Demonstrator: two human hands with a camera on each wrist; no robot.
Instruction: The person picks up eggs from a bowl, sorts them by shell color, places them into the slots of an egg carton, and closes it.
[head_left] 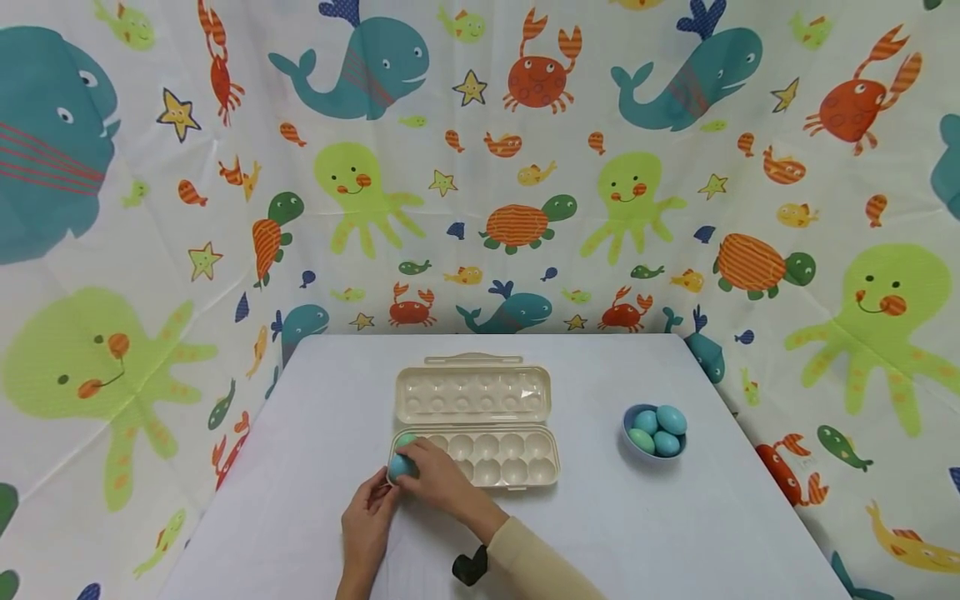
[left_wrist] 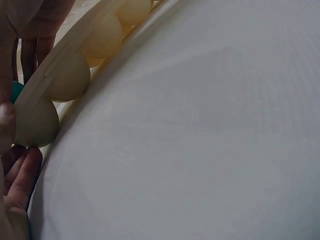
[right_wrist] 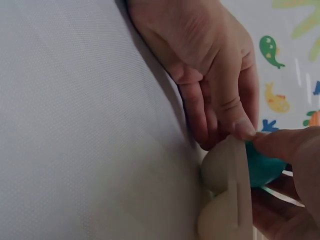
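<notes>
A cream egg carton (head_left: 556,467) lies open on the table, its lid (head_left: 474,419) folded back on the far side. My right hand (head_left: 444,481) holds a blue egg (head_left: 399,467) at the near left cup, fingers and thumb around it. Behind it a light green egg (head_left: 406,439) sits in the far left cup, partly covered by my fingers. My left hand (head_left: 367,518) pinches the carton's near left corner. In the right wrist view, its thumb rests on the rim beside the blue egg (right_wrist: 264,167); the left wrist view shows fingertips (left_wrist: 26,172) under the end cup (left_wrist: 37,122).
A blue bowl (head_left: 649,457) to the right of the carton contains several blue eggs (head_left: 671,420) and a green one (head_left: 641,440). A small black object (head_left: 470,567) shows beside my right sleeve (head_left: 536,562). Patterned cloth (head_left: 517,167) surrounds the white table (head_left: 742,517) at the back and sides.
</notes>
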